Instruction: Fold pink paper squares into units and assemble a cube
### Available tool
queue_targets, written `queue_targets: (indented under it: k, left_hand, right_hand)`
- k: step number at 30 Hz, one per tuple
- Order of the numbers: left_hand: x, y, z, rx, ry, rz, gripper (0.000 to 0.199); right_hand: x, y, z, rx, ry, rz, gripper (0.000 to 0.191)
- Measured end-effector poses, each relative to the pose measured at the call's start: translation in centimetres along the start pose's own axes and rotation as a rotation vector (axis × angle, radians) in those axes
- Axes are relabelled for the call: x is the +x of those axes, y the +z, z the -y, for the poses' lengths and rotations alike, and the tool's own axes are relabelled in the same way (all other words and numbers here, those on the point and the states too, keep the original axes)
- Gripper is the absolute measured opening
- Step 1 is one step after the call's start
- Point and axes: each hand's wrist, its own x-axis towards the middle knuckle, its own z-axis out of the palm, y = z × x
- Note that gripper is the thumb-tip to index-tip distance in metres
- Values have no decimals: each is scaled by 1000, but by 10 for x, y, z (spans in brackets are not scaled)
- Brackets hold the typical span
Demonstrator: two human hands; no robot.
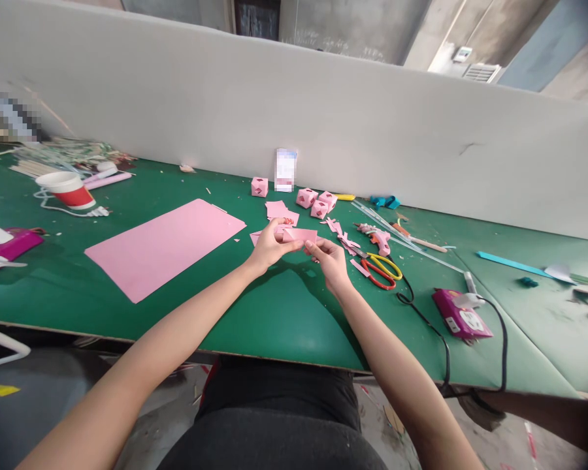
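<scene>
I have the left hand [267, 251] and right hand [332, 262] pinching the small pink paper [301, 234] between them, probably to steady it.

Desk [274, 320]: smooth green top, glossy towards the near edge. Sheet [166, 248], left of centre: smooth, matt pink paper. Held piece [301, 235]: same matt paper. Cubes [259, 187], along the far edge: folded paper, matt. Scissors [379, 269]: smooth plastic handles, metal blades. Glue gun [381, 241]: pink plastic. Box [461, 316], by the near edge, right side: shiny magenta plastic. Cup [71, 191], towards the far left corner: smooth, apparently paper. Partition [215, 98] behind the far edge: pale, matt, largely smooth
</scene>
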Motion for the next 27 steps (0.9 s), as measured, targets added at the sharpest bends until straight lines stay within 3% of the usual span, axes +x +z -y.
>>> queue_targets:
  k: [8, 16, 22, 27]
  left_hand:
    - [0, -1, -4, -60, -29, -15, 78]
    - [-1, 0, -3, -73, 4, -18, 81]
    - [0, -2, -3, -107, -2, -31, 77]
    - [2, -5, -2, 16, 34, -14, 79]
  right_hand:
    - [2, 2, -4, 25, 12, 49, 44]
    - [1, 3, -5, 45, -16, 12, 41]
    - [1, 1, -4, 148, 50, 23, 42]
    - [0, 0, 0, 111, 7, 84, 42]
